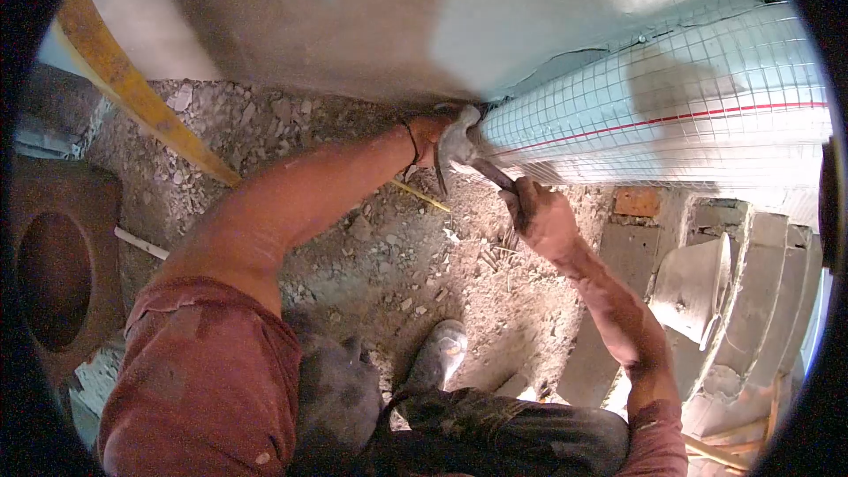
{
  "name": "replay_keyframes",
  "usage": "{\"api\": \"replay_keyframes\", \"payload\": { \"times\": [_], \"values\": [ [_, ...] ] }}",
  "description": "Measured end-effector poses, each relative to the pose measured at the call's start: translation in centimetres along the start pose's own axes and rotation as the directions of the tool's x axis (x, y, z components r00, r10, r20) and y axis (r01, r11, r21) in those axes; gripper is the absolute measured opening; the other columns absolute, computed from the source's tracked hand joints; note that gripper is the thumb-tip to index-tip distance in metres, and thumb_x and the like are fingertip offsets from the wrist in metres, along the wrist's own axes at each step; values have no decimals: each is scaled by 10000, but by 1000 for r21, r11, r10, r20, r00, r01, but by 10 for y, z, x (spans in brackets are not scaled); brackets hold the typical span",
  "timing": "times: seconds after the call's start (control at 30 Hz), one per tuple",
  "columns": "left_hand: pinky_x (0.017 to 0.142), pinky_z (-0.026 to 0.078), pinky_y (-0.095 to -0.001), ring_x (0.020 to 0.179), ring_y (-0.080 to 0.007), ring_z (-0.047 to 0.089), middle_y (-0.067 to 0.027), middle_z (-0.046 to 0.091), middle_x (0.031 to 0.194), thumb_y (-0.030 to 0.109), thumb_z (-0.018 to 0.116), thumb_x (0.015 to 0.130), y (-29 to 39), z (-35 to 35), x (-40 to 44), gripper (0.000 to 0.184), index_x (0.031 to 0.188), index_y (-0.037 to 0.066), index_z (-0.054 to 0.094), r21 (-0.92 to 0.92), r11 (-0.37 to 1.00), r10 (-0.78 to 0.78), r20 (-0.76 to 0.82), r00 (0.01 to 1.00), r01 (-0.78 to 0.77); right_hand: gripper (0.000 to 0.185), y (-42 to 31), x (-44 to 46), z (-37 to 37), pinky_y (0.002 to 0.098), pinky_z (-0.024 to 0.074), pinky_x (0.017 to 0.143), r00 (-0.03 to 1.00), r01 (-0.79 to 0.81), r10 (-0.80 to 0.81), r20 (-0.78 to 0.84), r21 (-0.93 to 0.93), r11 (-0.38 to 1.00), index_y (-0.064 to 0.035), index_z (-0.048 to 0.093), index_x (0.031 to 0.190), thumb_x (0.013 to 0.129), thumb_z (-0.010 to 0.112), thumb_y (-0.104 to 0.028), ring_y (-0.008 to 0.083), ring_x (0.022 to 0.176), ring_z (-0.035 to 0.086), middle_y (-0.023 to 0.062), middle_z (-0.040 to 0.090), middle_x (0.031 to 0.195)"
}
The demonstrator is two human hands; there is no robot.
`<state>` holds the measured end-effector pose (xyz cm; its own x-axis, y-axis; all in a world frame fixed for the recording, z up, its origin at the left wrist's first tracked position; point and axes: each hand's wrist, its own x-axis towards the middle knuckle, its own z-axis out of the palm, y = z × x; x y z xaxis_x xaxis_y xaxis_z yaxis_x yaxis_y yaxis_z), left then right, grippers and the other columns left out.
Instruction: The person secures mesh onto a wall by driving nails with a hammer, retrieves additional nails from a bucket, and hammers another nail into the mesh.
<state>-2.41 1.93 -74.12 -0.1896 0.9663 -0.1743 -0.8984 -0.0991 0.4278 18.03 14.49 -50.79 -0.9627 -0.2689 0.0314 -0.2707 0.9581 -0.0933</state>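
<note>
My right hand (546, 223) is closed around the dark handle of a hammer (457, 140). The pale metal hammer head sits at the lower left end of a wire mesh (654, 115), which wraps a light rounded column and has a red line running along it. Just beside the head, near the base of the wall, is my left hand (427, 134). Its fingers are mostly hidden behind the hammer head, so what they hold does not show. A dark cord circles the left wrist.
Rubble (353, 238) covers the floor. A yellow curved strip (141, 79) slants down on the left, above a brown block with a round hole (57, 181). Steps (627, 256) lie on the right, with a pale bucket-like container (691, 287) on them. The plastered wall (353, 26) stands ahead.
</note>
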Motion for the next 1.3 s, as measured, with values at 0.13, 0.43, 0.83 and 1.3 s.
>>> {"api": "replay_keyframes", "payload": {
  "times": [0.13,0.43,0.83,1.3],
  "values": [
    [905,566,-418,981,-249,698,-64,750,1134,340,650,1038,7,9,-13,323,1211,72,700,578,809,139,-12,990,-107,257,-6,-3,-1,526,513,489,993,-59,45,107,131,990,-76,563,1006,1021,660,-314,427,595,657,194,666,775],
    [802,553,-461,822,-198,645,-51,749,1070,422,507,1081,33,94,-64,417,1299,117,689,315,940,-13,-358,934,134,264,-1,-7,2,443,481,430,999,41,-42,11,106,994,-45,564,965,1066,618,-283,322,505,630,156,619,658],
    [761,505,-393,857,-198,641,-45,700,921,440,592,1054,16,25,-26,356,1016,102,698,113,985,-103,-215,971,129,240,-9,6,3,487,485,447,995,-93,88,41,137,986,-38,545,940,1035,659,-228,393,530,635,186,607,629],
    [837,588,-415,905,-261,718,-83,755,1011,273,598,1051,5,22,-18,260,1142,61,718,-12,1000,-23,-178,984,21,216,-3,-1,2,448,484,422,1000,-14,11,24,143,990,-41,571,954,1033,666,-218,338,489,627,173,622,635]
  ]
}}
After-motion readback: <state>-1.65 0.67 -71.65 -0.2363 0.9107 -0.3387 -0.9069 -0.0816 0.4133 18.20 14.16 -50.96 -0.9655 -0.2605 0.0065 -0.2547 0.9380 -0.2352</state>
